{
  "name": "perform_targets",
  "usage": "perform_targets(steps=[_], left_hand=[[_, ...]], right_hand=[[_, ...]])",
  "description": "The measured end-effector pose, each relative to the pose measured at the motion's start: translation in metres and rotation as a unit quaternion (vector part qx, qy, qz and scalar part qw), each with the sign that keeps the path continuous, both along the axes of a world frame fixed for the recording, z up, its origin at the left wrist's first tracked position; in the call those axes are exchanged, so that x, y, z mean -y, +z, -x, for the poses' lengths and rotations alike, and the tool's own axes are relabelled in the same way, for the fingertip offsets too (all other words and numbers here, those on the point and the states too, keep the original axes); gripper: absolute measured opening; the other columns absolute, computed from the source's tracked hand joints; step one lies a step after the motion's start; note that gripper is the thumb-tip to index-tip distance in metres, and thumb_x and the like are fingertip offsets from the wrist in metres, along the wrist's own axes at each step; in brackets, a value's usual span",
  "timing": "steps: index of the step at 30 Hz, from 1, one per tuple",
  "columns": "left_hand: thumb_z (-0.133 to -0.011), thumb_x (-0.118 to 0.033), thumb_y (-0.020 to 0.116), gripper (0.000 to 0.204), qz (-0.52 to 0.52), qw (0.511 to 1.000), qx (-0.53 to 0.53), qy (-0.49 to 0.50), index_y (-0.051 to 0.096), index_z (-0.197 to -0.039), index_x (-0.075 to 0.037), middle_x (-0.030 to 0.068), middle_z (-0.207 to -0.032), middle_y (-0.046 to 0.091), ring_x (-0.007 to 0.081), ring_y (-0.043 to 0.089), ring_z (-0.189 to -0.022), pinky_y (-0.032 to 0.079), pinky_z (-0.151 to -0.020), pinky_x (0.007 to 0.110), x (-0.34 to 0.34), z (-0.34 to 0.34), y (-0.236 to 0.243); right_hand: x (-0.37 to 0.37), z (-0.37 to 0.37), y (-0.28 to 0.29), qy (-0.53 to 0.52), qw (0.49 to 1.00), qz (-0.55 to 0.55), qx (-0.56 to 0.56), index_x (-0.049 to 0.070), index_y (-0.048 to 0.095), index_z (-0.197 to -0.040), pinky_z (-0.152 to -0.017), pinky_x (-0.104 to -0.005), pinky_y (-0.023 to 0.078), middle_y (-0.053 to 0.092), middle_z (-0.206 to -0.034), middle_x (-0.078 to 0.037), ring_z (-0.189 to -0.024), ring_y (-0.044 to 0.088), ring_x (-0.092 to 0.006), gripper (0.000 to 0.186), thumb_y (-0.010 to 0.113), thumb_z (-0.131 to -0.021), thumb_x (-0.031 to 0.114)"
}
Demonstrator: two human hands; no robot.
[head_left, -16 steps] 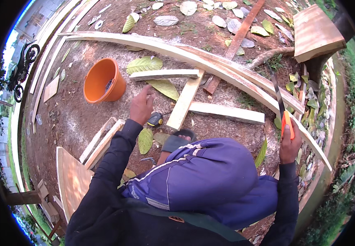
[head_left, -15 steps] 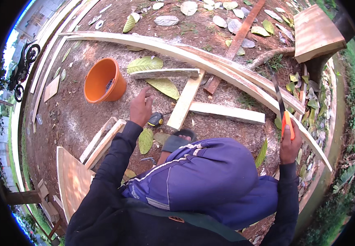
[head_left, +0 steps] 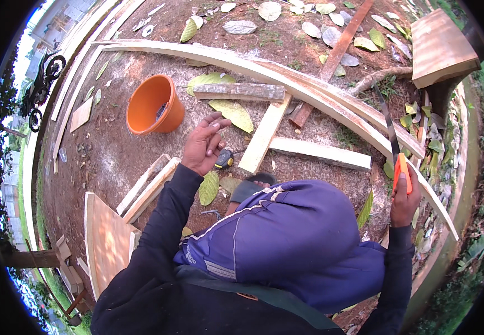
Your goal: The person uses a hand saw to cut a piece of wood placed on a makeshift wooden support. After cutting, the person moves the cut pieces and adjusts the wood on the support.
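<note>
In my right hand (head_left: 406,202) is a handsaw with an orange handle (head_left: 401,172); my fingers are wrapped round it. Its dark blade (head_left: 386,120) points away from me and passes over the long pale boards (head_left: 331,109). My left hand (head_left: 202,146) is raised over the ground, empty, its fingers loosely curled and partly apart. Just right of it lies a black and yellow tape measure (head_left: 224,159). Ahead are short wood pieces: a weathered one (head_left: 239,91), a pale one (head_left: 265,137) lying slantwise, and another pale one (head_left: 320,153) by its side.
An orange bucket (head_left: 176,114) with something dark inside stands left of centre. Cut boards (head_left: 108,240) lie at the lower left. A wooden block (head_left: 443,47) sits at the upper right. A reddish board (head_left: 345,42) and large leaves (head_left: 231,114) are on the soil.
The whole view has shifted slightly, moving the scene rightward. My left hand has turned, showing more of its palm and fingers. The right hand still grips the saw.
</note>
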State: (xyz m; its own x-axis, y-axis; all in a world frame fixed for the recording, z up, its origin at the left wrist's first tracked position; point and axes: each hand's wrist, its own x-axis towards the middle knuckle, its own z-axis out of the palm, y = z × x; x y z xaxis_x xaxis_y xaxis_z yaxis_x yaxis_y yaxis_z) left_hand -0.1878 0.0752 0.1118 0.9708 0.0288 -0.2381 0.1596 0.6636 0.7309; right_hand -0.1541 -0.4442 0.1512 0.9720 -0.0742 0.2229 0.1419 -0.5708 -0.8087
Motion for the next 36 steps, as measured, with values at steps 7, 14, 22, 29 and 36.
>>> perform_targets(steps=[7,14,22,29,36], left_hand=[[-0.097,-0.016,0.067,0.082,-0.371,0.922,0.018,-0.108,0.022,-0.165,-0.008,0.0169,-0.167,0.031,0.0334,0.024,-0.157,0.024,-0.125,0.046,0.046,0.003,0.062],[-0.108,-0.04,0.048,0.068,-0.311,0.894,0.076,-0.313,0.031,-0.16,-0.002,0.0159,-0.166,0.034,0.0303,0.032,-0.154,0.029,-0.123,0.04,0.093,0.035,0.094],[-0.105,-0.065,0.039,0.068,-0.56,0.731,-0.182,-0.344,0.061,-0.141,-0.012,0.0178,-0.111,0.074,0.0292,0.074,-0.079,0.059,-0.073,0.046,0.007,0.089,0.056],[-0.107,-0.067,0.029,0.085,-0.379,0.875,0.136,-0.27,0.028,-0.163,-0.002,0.0201,-0.159,0.044,0.0273,0.044,-0.143,0.03,-0.121,0.039,0.071,0.043,0.092],[-0.103,-0.073,0.03,0.091,-0.323,0.881,0.078,-0.337,0.026,-0.164,-0.004,0.0196,-0.161,0.04,0.0302,0.041,-0.146,0.027,-0.123,0.04,0.073,0.019,0.094]], right_hand=[[0.001,0.0,0.004,-0.002,1.0,0.014,0.007,-0.007,0.057,-0.138,-0.106,-0.0347,0.046,0.067,-0.129,-0.016,-0.12,0.063,-0.0227,0.046,0.052,-0.108,0.027],[0.001,-0.004,0.005,-0.001,1.0,0.021,0.017,-0.007,0.059,-0.136,-0.103,-0.0344,0.047,0.068,-0.126,-0.017,-0.117,0.063,-0.0224,0.044,0.051,-0.108,0.026],[-0.01,0.0,0.017,-0.003,1.0,-0.008,0.024,-0.007,0.059,-0.135,-0.099,-0.0376,0.048,0.068,-0.119,-0.018,-0.111,0.065,-0.0255,0.042,0.05,-0.104,0.021],[-0.018,-0.016,-0.006,0.039,0.999,-0.025,0.02,-0.008,0.059,-0.134,-0.098,-0.038,0.049,0.068,-0.119,-0.018,-0.111,0.065,-0.0261,0.044,0.051,-0.106,0.024],[-0.024,-0.024,0.002,0.033,0.997,-0.053,0.04,-0.009,0.058,-0.134,-0.099,-0.0374,0.049,0.068,-0.12,-0.018,-0.112,0.065,-0.0252,0.047,0.051,-0.106,0.029]])
